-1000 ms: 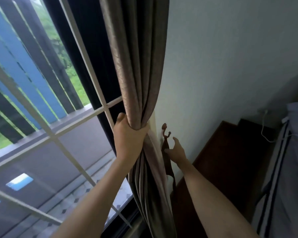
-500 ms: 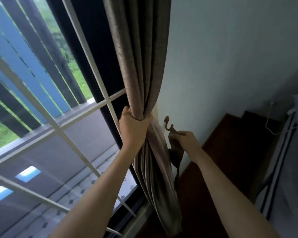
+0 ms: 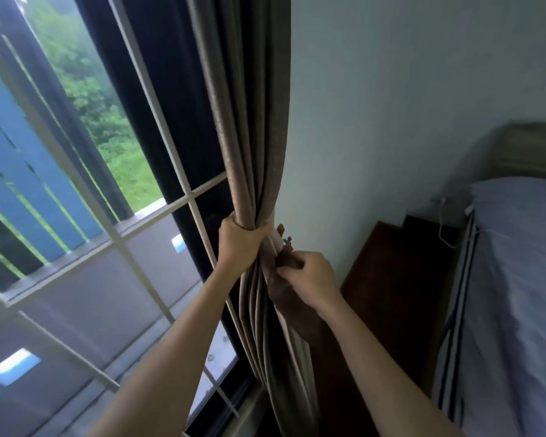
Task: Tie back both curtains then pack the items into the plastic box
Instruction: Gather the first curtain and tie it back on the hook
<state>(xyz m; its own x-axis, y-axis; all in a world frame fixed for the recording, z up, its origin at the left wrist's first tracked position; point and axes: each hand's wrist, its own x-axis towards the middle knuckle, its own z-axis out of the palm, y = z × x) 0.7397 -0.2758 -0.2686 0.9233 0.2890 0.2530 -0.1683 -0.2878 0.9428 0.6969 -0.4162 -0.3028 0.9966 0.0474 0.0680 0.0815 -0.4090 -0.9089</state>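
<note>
A brown-grey curtain hangs gathered into a bunch beside the window. My left hand is clenched around the bunch at mid height. A dark brown tieback strap hangs from a small wall hook just right of the curtain. My right hand pinches the top of the strap right below the hook. The strap's lower part trails down behind the curtain folds and my forearm. No plastic box shows in this view.
A window with a white grille fills the left. A pale wall stands behind the hook. A dark wooden surface sits below it, and a bed with a light blue sheet lies at the right, with a white cable near it.
My right hand reached the hook, closed on the strap, and now holds it slightly lower and nearer the curtain. My left hand kept its grip on the bunched curtain.
</note>
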